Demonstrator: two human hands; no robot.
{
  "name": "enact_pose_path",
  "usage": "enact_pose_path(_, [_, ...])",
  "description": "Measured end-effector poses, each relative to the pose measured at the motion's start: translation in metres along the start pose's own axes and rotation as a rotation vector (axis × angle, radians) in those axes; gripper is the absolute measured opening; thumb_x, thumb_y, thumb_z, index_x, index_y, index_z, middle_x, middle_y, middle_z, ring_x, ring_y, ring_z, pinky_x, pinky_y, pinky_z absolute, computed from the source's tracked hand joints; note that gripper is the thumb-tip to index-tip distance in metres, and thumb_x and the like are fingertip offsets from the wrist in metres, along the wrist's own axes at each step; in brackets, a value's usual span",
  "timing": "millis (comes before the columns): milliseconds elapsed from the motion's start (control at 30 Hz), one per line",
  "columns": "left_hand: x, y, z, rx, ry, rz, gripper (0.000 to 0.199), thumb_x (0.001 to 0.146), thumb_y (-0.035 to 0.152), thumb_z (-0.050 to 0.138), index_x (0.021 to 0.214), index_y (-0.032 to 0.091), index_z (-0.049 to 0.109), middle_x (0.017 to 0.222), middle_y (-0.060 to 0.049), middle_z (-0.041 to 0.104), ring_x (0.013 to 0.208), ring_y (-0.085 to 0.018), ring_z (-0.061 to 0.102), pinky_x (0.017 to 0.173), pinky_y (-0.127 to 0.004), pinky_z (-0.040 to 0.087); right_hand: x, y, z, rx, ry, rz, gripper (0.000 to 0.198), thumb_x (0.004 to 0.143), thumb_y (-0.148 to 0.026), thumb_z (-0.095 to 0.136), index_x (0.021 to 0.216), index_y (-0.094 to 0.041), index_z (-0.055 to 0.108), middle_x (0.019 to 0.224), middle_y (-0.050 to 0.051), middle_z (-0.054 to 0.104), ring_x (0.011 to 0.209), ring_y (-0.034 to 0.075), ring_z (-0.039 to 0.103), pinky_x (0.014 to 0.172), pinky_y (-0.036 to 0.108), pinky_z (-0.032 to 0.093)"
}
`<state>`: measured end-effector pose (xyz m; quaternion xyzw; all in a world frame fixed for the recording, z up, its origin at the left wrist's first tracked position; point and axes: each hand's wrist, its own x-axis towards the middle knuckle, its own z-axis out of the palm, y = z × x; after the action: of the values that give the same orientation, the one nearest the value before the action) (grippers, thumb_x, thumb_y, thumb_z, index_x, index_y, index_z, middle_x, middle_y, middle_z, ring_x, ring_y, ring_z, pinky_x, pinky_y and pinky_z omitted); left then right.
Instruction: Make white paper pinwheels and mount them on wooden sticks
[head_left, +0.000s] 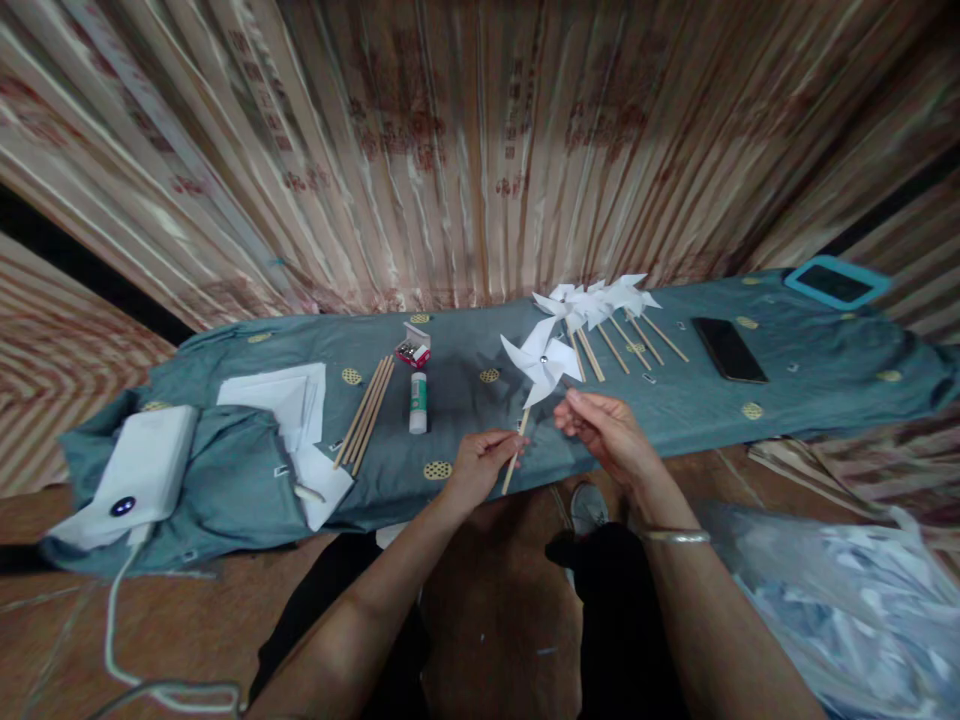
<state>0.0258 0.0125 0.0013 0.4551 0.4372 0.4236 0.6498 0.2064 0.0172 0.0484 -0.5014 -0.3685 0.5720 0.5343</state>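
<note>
A white paper pinwheel [541,362] with a shiny pin at its centre stands tilted over the near edge of the cloth-covered table. My left hand [484,462] is closed around the lower part of its wooden stick [511,470], pinching it between thumb and fingers. Just right of the blades is my right hand [604,425], its fingers loosely curled and seemingly holding nothing. Its fingertips are close to a blade's tip; whether they touch cannot be made out. Behind lie several finished pinwheels [596,300] in a row, sticks pointing toward me.
On the table [465,350] are loose wooden sticks [365,415], an open box of pins [413,346], a glue stick [418,403], paper sheets [274,395], a white power bank [146,465] with cable, a phone [729,349] and a blue-framed device [836,283]. A plastic bag [847,600] sits at right.
</note>
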Motion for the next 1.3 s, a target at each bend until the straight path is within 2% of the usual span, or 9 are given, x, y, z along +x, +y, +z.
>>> enact_pose_path(67, [0.0, -0.001, 0.0, -0.011, -0.003, -0.015, 0.035, 0.064, 0.047, 0.076, 0.076, 0.014, 0.076, 0.076, -0.005, 0.072, 0.06, -0.013, 0.059, 0.061, -0.025, 0.051, 0.002, -0.007, -0.015, 0.05, 0.061, -0.088, 0.035, 0.058, -0.05, 0.084, 0.057, -0.018, 0.069, 0.053, 0.0, 0.063, 0.045, 0.005, 0.05, 0.044, 0.018, 0.039])
enact_pose_path(133, [-0.001, -0.001, 0.0, -0.004, -0.019, -0.014, 0.035, 0.065, 0.047, 0.075, 0.076, 0.014, 0.076, 0.076, -0.005, 0.073, 0.061, -0.014, 0.06, 0.061, -0.026, 0.051, 0.006, -0.011, -0.031, 0.148, 0.199, -0.189, 0.034, 0.055, -0.048, 0.085, 0.057, -0.019, 0.068, 0.053, -0.002, 0.063, 0.045, 0.004, 0.047, 0.042, 0.017, 0.035])
enact_pose_path(200, [-0.002, -0.001, 0.0, 0.019, -0.039, -0.006, 0.034, 0.067, 0.047, 0.074, 0.076, 0.014, 0.076, 0.075, -0.005, 0.073, 0.06, -0.014, 0.06, 0.061, -0.026, 0.05, 0.012, -0.011, -0.042, 0.148, 0.344, -0.282, 0.03, 0.053, -0.043, 0.087, 0.061, -0.02, 0.07, 0.061, -0.002, 0.067, 0.05, 0.004, 0.05, 0.046, 0.016, 0.038])
enact_pose_path(267, [-0.002, 0.001, -0.001, 0.05, -0.056, 0.002, 0.032, 0.069, 0.046, 0.073, 0.076, 0.014, 0.077, 0.073, -0.004, 0.072, 0.06, -0.014, 0.059, 0.061, -0.025, 0.049, 0.018, -0.007, -0.047, 0.062, 0.419, -0.325, 0.028, 0.053, -0.041, 0.087, 0.069, -0.022, 0.073, 0.074, -0.001, 0.072, 0.058, 0.007, 0.057, 0.053, 0.019, 0.043])
enact_pose_path(400, [-0.003, 0.002, -0.001, 0.109, -0.081, 0.015, 0.031, 0.07, 0.044, 0.072, 0.075, 0.014, 0.077, 0.068, -0.004, 0.069, 0.059, -0.012, 0.057, 0.058, -0.023, 0.046, 0.028, 0.003, -0.041, -0.014, 0.36, -0.281, 0.035, 0.056, -0.046, 0.083, 0.081, -0.024, 0.076, 0.084, 0.002, 0.075, 0.072, 0.013, 0.065, 0.061, 0.024, 0.048])
enact_pose_path(567, [-0.001, 0.0, -0.002, 0.088, -0.073, -0.001, 0.036, 0.066, 0.049, 0.074, 0.074, 0.014, 0.077, 0.067, -0.005, 0.069, 0.057, -0.012, 0.056, 0.056, -0.023, 0.044, 0.03, 0.004, -0.031, 0.021, 0.347, -0.229, 0.033, 0.044, -0.043, 0.088, 0.065, -0.022, 0.073, 0.062, -0.003, 0.068, 0.052, 0.008, 0.054, 0.05, 0.021, 0.042])
enact_pose_path(700, [0.0, -0.002, -0.002, 0.062, -0.055, 0.009, 0.038, 0.065, 0.051, 0.075, 0.075, 0.014, 0.077, 0.068, -0.005, 0.069, 0.059, -0.013, 0.057, 0.058, -0.023, 0.045, 0.025, 0.002, -0.023, 0.029, 0.311, -0.2, 0.03, 0.043, -0.04, 0.089, 0.06, -0.021, 0.072, 0.052, -0.005, 0.061, 0.046, 0.005, 0.046, 0.046, 0.02, 0.038])
enact_pose_path(1000, [-0.001, -0.003, 0.0, 0.024, 0.004, 0.048, 0.035, 0.067, 0.048, 0.074, 0.076, 0.014, 0.077, 0.073, -0.005, 0.07, 0.06, -0.012, 0.059, 0.06, -0.024, 0.05, 0.014, 0.002, -0.002, 0.023, 0.241, -0.095, 0.031, 0.043, -0.041, 0.089, 0.059, -0.02, 0.072, 0.053, -0.002, 0.064, 0.05, 0.006, 0.052, 0.051, 0.019, 0.04])
enact_pose_path(1300, [-0.002, 0.001, 0.002, 0.007, 0.021, 0.042, 0.035, 0.066, 0.048, 0.075, 0.076, 0.014, 0.076, 0.074, -0.005, 0.071, 0.059, -0.012, 0.059, 0.06, -0.024, 0.051, 0.01, 0.007, 0.007, 0.006, 0.182, -0.046, 0.035, 0.042, -0.044, 0.089, 0.062, -0.021, 0.073, 0.058, 0.0, 0.07, 0.055, 0.009, 0.058, 0.057, 0.022, 0.043])
